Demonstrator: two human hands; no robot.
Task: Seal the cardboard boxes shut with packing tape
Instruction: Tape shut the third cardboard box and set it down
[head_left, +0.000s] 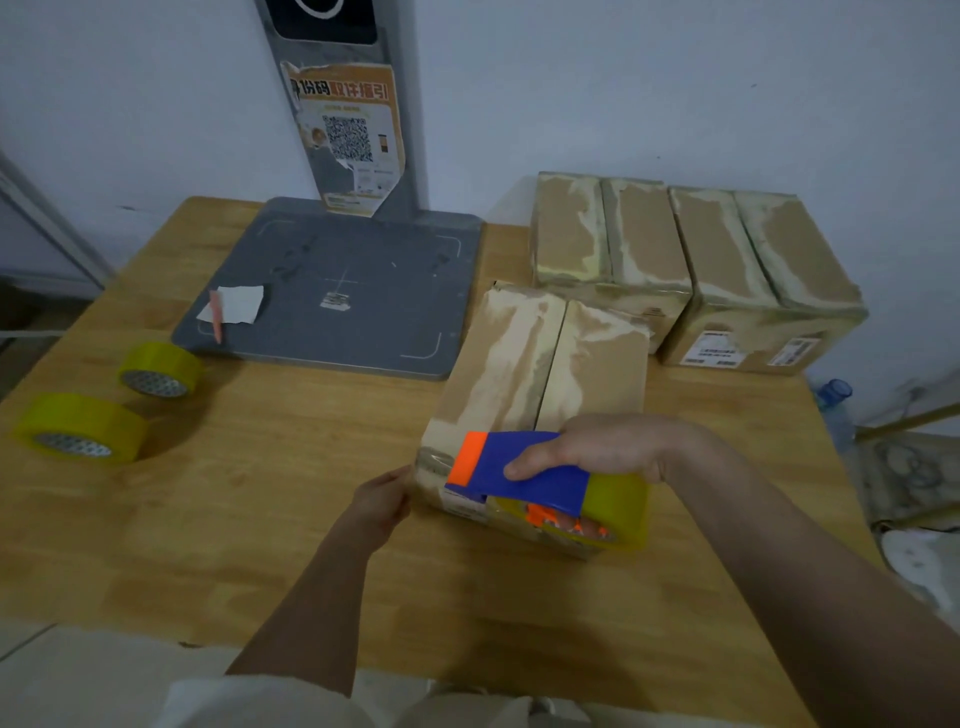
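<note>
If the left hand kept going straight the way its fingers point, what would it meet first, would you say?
The left hand points right, toward the near cardboard box. Its fingertips already seem to touch the box's near-left corner, so that box comes first, though depth leaves actual contact uncertain.

Wooden table (291, 525): 3 boxes (540, 364), 2 tape rolls (83, 426).

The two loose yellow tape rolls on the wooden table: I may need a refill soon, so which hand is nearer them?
Left. The left hand rests at the near box's left edge, right of the yellow tape rolls; the right hand holds the blue dispenser, farther away.
</note>
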